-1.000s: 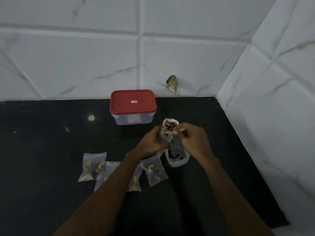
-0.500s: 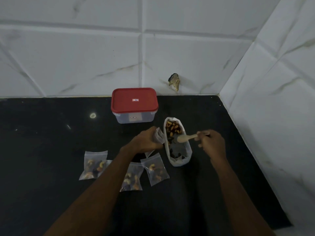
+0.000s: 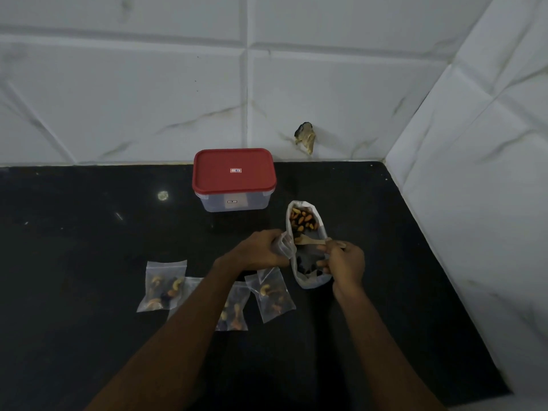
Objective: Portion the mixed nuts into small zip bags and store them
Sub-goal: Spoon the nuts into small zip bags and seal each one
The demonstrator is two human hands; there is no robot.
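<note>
A: From the head view, where do we stand?

B: Our left hand (image 3: pixel 258 252) has its fingers curled round an unfilled zip bag (image 3: pixel 284 247), held right against the near left rim of the sack (image 3: pixel 311 284). Our right hand (image 3: pixel 345 264) pinches the handle of the spoon (image 3: pixel 310 241) between thumb and fingers, and the bowl lies across the sack's open mouth, pointing at the zip bag.

A: And the nuts (image 3: pixel 304 219)?

B: Most show at the far end of the sack, with darker pieces at the near end under our right hand. We can't tell whether the spoon is loaded.

A: So the step is scooping one portion across. How do we do it well?

B: We should keep the zip bag's mouth spread and touching the sack's rim, so that anything that slips falls back into the sack and not onto the counter (image 3: pixel 89 232). We'd dig from the far end as well as the near end, so the portion is a real mix. We bring the spoon over level, put the bowl inside the mouth, and only then tip it.

A: What could go wrong?

B: The sack is soft and stands on its own. A hard push with the spoon could fold its wall or tip it over.

A: How far along are we?

B: Three filled bags (image 3: pixel 163 287) lie near our left forearm, which may hide more. The box (image 3: pixel 234 173) behind has its red lid on, so we judge that storing hasn't begun.
</note>
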